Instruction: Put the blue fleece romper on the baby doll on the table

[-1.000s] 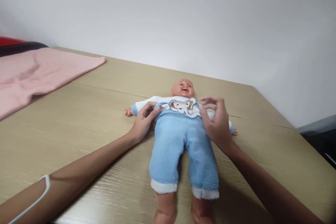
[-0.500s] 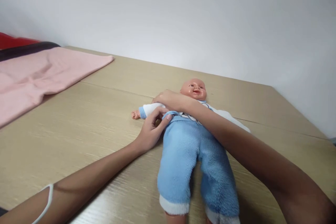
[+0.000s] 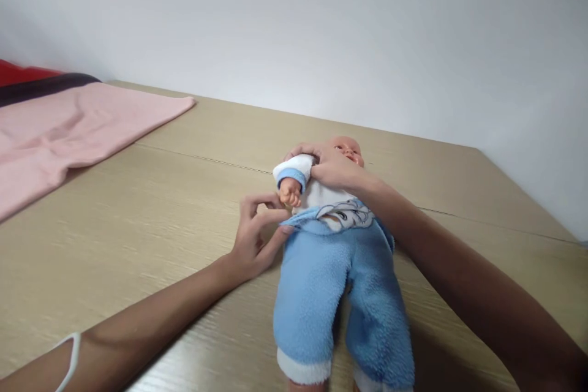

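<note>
A doll [image 3: 342, 257] is laid on its back on the wooden table [image 3: 184, 214], its head pointed away toward the wall [image 3: 275, 37] and partly covered by the right hand [image 3: 331, 166]. It is dressed in a fluffy outfit [image 3: 305, 294], light blue over the legs and white at the chest, with white cuffs at the legs; an elephant picture [image 3: 351, 215] is seen rumpled and folded at the waist. One white sleeve [image 3: 293, 169] with a blue cuff is bent up over the chest, and a small fist is left showing. That sleeve is gripped by the right hand, its fingers and thumb closed around it. By the left hand [image 3: 256, 236] the loose blue edge at the waist is pinched between thumb and finger, the other fingers being curled and held apart. One doll, two trouser legs and two hands can be counted; one white band [image 3: 73, 358] is worn on the left forearm. Farther left, one pink cloth [image 3: 92, 125] is spread, bordered by one dark strip [image 3: 55, 87] and one red item [image 3: 22, 73].
</note>
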Demonstrator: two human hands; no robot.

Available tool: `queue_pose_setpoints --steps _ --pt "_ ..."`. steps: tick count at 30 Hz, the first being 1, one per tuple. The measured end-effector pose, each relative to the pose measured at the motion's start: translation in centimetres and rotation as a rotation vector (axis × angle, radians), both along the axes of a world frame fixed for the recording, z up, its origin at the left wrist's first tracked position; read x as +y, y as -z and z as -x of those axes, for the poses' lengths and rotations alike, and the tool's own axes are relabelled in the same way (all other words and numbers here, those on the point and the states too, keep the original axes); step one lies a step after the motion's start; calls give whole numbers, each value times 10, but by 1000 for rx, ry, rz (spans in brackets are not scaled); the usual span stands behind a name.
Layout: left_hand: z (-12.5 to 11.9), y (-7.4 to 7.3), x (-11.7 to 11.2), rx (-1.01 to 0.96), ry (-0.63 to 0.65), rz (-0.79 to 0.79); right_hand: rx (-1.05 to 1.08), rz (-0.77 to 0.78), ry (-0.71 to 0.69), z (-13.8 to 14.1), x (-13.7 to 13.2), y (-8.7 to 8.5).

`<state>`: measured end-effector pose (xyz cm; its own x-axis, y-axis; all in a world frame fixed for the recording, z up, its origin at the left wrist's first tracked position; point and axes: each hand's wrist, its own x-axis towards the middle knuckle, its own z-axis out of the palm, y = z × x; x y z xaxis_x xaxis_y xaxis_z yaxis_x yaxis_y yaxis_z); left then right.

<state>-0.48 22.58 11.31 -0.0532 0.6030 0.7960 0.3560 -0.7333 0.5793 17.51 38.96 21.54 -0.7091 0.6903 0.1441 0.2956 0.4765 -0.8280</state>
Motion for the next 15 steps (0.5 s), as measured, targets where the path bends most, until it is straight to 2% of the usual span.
queue_pose_setpoints --steps 3,7,12,15 --pt "-6 -1 3 -168 -40 22 -58 -104 -52 -1 -5 -1" --pt "-13 -8 10 -406 13 234 -40 -187 -110 -7 -19 -1" --pt "-15 -13 18 -519 35 419 -14 -172 53 -30 -50 -10" --pt "-12 -12 22 -578 12 548 -128 -179 97 -41 -69 -13"
